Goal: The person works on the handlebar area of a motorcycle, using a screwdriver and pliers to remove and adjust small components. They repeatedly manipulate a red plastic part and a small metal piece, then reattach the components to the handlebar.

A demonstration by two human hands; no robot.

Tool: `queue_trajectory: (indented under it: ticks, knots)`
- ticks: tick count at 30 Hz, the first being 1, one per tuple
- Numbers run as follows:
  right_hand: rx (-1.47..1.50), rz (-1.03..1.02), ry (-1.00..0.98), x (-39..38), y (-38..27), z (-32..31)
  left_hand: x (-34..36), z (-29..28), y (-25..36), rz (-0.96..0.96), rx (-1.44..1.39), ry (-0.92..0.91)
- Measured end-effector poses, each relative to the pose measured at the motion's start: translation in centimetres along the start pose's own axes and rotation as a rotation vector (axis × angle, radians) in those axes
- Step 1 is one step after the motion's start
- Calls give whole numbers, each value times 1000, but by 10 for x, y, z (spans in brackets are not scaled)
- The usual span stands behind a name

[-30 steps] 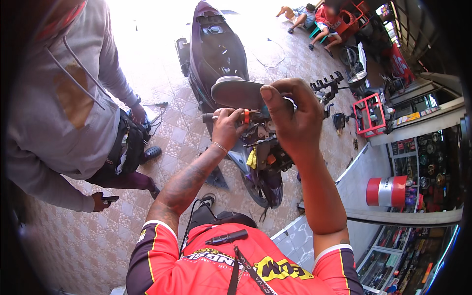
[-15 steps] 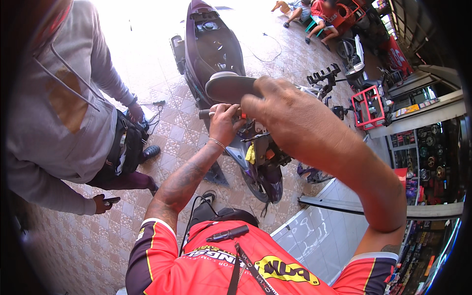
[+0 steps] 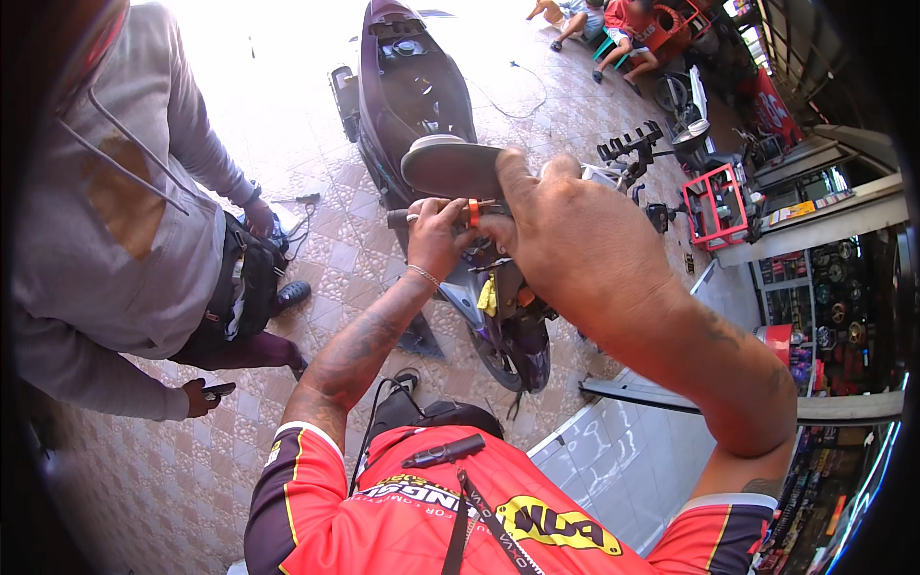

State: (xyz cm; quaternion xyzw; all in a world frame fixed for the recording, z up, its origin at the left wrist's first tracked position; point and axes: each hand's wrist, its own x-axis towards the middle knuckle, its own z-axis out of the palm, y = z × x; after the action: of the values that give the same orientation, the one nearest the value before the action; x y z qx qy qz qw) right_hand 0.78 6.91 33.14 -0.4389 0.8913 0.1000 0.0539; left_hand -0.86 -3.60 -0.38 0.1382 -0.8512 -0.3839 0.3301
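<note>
Probably light, stiff and smooth: dark oval part (image 3: 458, 174) at the scooter (image 3: 422, 101)'s handlebar area, rim the likeliest hold. My left hand (image 3: 436, 240) grips a dark-ended bar (image 3: 397, 219) beside an orange ring (image 3: 473, 213). Right hand (image 3: 585, 230) beside the oval's edge; grasp hidden, can't tell. Person in grey (image 3: 144, 201) left of scooter, gap between.

Black lettering fills the yellow badge (image 3: 559, 525) on the red shirt (image 3: 383, 527) near me, white lettering beside it; small pale letters run along the dark lanyard (image 3: 500, 533)
</note>
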Motion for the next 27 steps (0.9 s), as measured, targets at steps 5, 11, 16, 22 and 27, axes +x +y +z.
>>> queue_trajectory:
  ticks: [5,11,16,22,27]
  knots:
    - [-154,-620,163,10,14,-7,-2,12,-8,-10,0,-8]
    - [-130,-100,75,-3,-5,3,-1,4,-1,-35,-57,5]
    - [-94,-511,206,11,9,-7,1,1,2,-48,-100,-13]
    - [-42,-179,81,6,3,0,1,3,2,29,-21,42]
    - [-73,-417,98,12,10,-3,-1,10,-3,4,11,-2]
